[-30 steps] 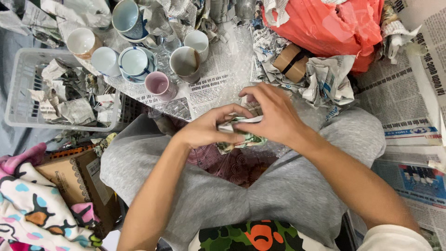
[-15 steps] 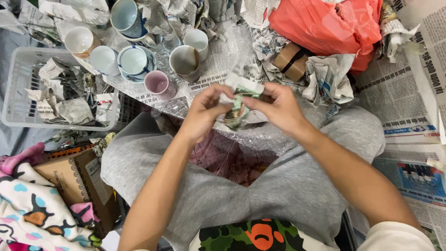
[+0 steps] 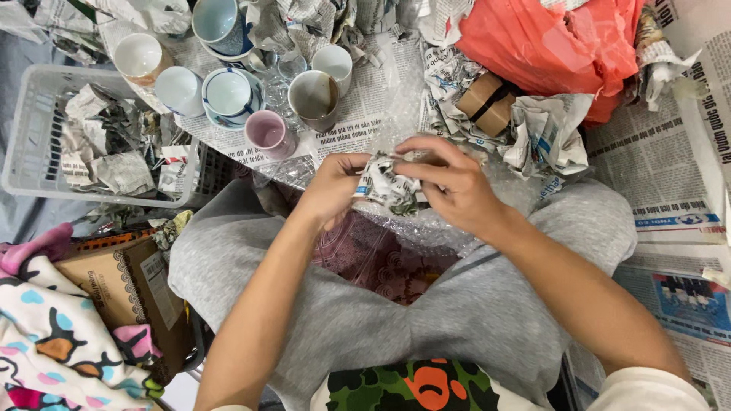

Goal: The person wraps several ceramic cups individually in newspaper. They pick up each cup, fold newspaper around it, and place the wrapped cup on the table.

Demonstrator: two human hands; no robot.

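Pinching a small crumpled newspaper-wrapped bundle (image 3: 387,185) from both sides, the left hand (image 3: 333,186) and right hand (image 3: 449,186) grip something seemingly light, soft-skinned, likely fragile inside.

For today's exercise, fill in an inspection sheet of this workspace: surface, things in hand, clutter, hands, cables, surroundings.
Surface: newspaper sheets spread on the floor.
Things in hand: small newspaper-wrapped bundle, over bubble wrap on the lap.
Clutter: cups, among them a pink cup and a brown-stained mug; crumpled paper in a white basket.
Hands: left hand and right hand both grip the bundle.
Cables: nothing seen.
Surroundings: orange plastic bag, cardboard box, patterned cloth.
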